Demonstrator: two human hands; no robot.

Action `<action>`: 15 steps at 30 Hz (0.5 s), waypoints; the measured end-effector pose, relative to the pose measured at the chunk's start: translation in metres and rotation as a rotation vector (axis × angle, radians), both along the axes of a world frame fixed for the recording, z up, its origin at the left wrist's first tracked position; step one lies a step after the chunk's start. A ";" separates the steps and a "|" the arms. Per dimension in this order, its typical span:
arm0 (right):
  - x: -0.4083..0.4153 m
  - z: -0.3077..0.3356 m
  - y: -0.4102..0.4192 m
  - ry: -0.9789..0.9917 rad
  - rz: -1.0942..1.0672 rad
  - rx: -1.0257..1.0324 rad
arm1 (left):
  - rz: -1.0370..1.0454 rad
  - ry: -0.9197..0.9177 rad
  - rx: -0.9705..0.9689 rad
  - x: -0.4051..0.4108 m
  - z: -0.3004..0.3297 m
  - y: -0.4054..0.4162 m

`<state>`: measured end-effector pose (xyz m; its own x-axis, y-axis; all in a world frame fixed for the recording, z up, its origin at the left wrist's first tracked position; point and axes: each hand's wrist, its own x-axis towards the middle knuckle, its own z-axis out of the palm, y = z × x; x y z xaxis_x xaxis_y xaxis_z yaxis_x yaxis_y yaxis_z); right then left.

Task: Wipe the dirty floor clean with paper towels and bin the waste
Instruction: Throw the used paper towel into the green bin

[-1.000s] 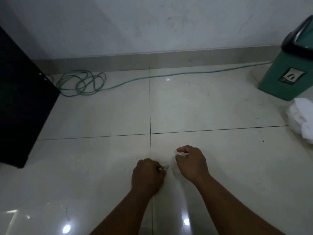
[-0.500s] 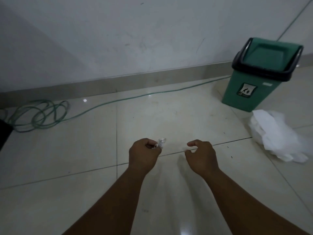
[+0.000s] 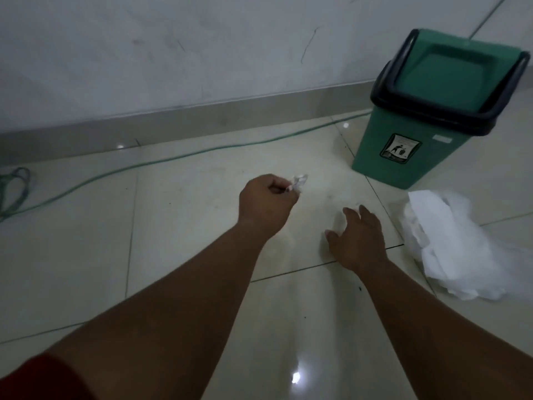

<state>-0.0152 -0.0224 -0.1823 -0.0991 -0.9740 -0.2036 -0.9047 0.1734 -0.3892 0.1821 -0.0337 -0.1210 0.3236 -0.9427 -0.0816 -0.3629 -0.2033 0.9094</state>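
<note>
Head view is dim and softly blurred, so fine dirt on the floor (image 3: 178,226) is hard for you to judge; only a few dark specks show near the lower tile joint. Your arms run out of frame at the bottom edge, and a red sleeve (image 3: 43,379) is cut off at the lower left corner. The green cable (image 3: 173,160) leaves the frame at the left, where its coil is only partly seen. The inside of the bin is hidden beneath its closed lid.

The floor is glossy pale tile with dark grout lines and bright light reflections. A grey skirting (image 3: 202,116) runs along the foot of a scuffed white wall (image 3: 202,39). The cable lies on the floor along that skirting.

The green bin (image 3: 403,157) stands upright at the upper right, with a black rim and a litter label on its front. Just beside it, nearer to you, a heap of white paper towels (image 3: 450,249) lies crumpled on the floor.

Your left hand (image 3: 266,203) is closed, pinching a small white wad of paper (image 3: 300,181) at the fingertips, raised over the tile left of the bin. Your right hand (image 3: 357,241) is open with fingers spread, palm down, low over the floor just beside the towel heap, holding nothing.
</note>
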 end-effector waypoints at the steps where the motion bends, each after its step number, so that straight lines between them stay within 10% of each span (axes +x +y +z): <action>1: -0.005 0.000 -0.006 0.019 0.012 0.035 | -0.014 0.006 -0.013 -0.011 0.004 -0.013; 15: -0.050 0.145 -0.071 -0.140 -0.199 -0.682 | -0.191 -0.052 -0.165 -0.112 0.108 -0.103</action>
<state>-0.0655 -0.0934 -0.0371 -0.3055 -0.8547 0.4196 -0.8148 0.0067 -0.5796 0.0702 -0.1367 -0.0133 0.1382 -0.9863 0.0904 -0.4275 0.0229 0.9037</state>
